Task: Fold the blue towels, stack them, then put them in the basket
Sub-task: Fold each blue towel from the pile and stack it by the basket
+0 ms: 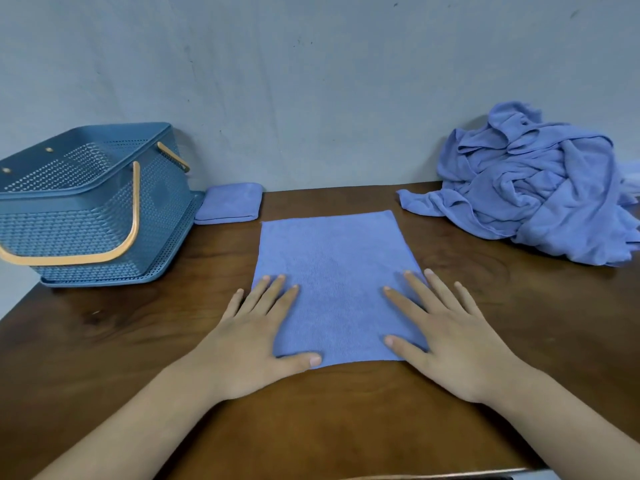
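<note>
Blue towel [332,282] lies spread flat on the table [485,410], both hands pressing its near corners with straight fingers, each grip released: left hand [256,334], right hand [446,337]. One folded towel [228,203] sits beyond its far left corner, touching the basket [93,206], which looks empty. A crumpled pile [533,188] waits beyond its far right corner. Judging by that, most folding, all stacking and basketing remain.

Bare bench [114,334] lies open on both sides of the flat towel [332,265], with a clear strip behind it up to the wall [311,91]. The basket [86,216] blocks the left rear corner. A folded towel [230,202] sits just beside it, perhaps touching its base, and a heap of towels [540,192] fills the right rear.
</note>
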